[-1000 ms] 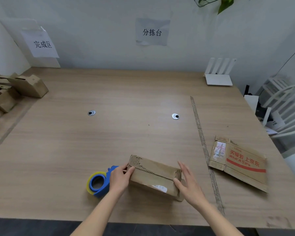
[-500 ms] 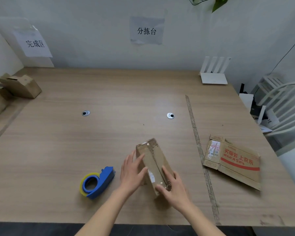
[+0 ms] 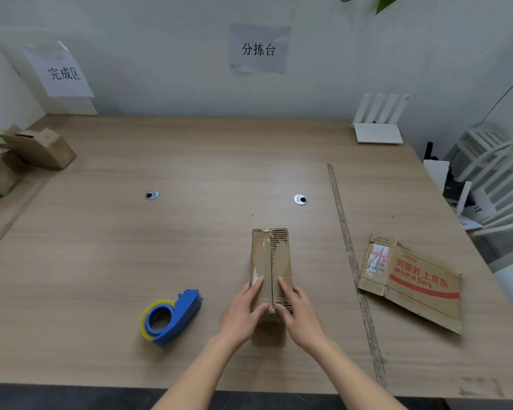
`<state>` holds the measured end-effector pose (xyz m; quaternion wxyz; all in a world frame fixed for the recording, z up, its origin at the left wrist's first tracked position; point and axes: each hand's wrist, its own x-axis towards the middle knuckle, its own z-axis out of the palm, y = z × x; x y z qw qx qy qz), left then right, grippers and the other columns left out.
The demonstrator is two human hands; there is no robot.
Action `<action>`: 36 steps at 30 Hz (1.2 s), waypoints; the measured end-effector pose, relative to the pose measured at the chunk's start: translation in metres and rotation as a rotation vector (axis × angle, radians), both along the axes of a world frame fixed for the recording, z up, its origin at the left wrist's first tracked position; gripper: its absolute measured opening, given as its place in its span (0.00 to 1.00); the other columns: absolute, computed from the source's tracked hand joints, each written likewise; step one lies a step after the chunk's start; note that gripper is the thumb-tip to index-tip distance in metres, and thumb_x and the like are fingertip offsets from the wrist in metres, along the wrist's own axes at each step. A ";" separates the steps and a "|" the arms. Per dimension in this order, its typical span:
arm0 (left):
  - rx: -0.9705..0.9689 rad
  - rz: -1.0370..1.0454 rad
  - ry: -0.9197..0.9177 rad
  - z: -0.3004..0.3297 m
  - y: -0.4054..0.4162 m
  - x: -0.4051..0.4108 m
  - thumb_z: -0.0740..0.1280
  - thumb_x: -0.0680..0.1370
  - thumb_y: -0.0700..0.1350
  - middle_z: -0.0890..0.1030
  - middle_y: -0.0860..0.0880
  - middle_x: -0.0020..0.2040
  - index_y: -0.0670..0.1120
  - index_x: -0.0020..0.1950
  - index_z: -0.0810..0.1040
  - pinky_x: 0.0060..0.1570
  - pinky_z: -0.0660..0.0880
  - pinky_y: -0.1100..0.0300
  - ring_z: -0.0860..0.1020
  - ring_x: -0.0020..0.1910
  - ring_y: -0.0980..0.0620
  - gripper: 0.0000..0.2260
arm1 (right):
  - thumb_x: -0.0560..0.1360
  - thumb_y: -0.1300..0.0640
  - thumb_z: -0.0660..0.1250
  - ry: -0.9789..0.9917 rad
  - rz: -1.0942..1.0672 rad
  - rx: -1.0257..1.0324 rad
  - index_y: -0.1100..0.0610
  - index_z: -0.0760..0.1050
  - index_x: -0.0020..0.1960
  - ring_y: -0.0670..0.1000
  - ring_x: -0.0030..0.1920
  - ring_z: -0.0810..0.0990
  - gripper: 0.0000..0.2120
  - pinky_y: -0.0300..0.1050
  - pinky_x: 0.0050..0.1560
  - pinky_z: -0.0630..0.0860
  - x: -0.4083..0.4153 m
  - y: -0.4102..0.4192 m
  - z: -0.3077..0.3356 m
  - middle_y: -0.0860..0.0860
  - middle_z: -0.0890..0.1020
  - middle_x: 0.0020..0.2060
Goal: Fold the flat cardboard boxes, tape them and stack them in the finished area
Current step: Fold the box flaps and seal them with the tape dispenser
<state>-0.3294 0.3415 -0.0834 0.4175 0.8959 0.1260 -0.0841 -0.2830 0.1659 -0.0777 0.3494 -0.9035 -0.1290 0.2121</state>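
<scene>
plainly, the main risk is the two top flaps of the box (image 3: pixel 271 261) springing open the moment either hand lets go to fetch the tape (image 3: pixel 172 316), since nothing yet holds the seam shut; lifting one hand could also let the light box skid or twist, so the strip would land crooked. the left hand (image 3: pixel 243 312) and right hand (image 3: pixel 301 315) both rest on the near end of the box, fingers fairly straight and spread a little on the flaps, thumbs tucked at its near edge. the box stands just right of the tape, lengthwise away from the person, worn brown with torn corrugation along the seam and an old label scrap. a flat sheet (image 3: pixel 412 279) lies well right of the box, and the done boxes (image 3: pixel 27 152) sit far left of it.
</scene>
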 end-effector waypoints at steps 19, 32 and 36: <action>0.295 0.403 0.317 -0.052 0.123 -0.051 0.63 0.81 0.57 0.80 0.47 0.57 0.57 0.80 0.55 0.49 0.73 0.53 0.79 0.56 0.43 0.30 | 0.82 0.41 0.59 -0.318 -0.052 0.027 0.34 0.55 0.78 0.41 0.77 0.57 0.26 0.48 0.67 0.72 0.000 -0.010 0.015 0.35 0.53 0.79; 0.143 -0.111 -0.089 0.107 0.134 -0.033 0.67 0.77 0.61 0.70 0.66 0.71 0.72 0.74 0.61 0.61 0.72 0.59 0.71 0.68 0.58 0.28 | 0.83 0.60 0.59 -0.018 0.175 0.285 0.49 0.66 0.76 0.43 0.71 0.69 0.22 0.48 0.74 0.66 0.011 0.104 0.086 0.43 0.71 0.70; 0.147 -0.148 -0.107 0.140 0.141 -0.039 0.64 0.74 0.60 0.71 0.69 0.70 0.76 0.73 0.58 0.64 0.72 0.55 0.71 0.69 0.58 0.29 | 0.79 0.57 0.69 -0.131 0.077 0.281 0.51 0.82 0.57 0.38 0.52 0.80 0.08 0.42 0.55 0.79 0.016 0.103 0.119 0.42 0.83 0.51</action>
